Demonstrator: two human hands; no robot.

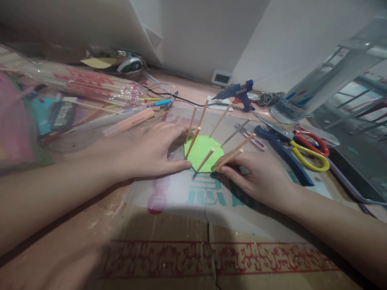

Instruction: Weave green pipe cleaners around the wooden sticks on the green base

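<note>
A bright green, many-sided flat piece [201,147] lies on the table, with several thin wooden sticks [198,121] standing around its edge, some leaning. My left hand [160,147] curves around its left side. The thumb touches the front left corner and the fingers reach to the back left, beside a stick. On the right, my right hand [254,173] pinches a wooden stick [231,158] near its lower end, at the front right edge of the green piece. The fingertips partly hide where that stick meets the piece.
Behind stands a blue glue gun [237,94]. To the right are scissors [310,151], blue-handled pliers [287,157], a small pink cutter [252,139], a phone [356,177] and a tall clear bottle [302,96]. Plastic-wrapped sticks [87,82] and an orange marker [130,121] lie left.
</note>
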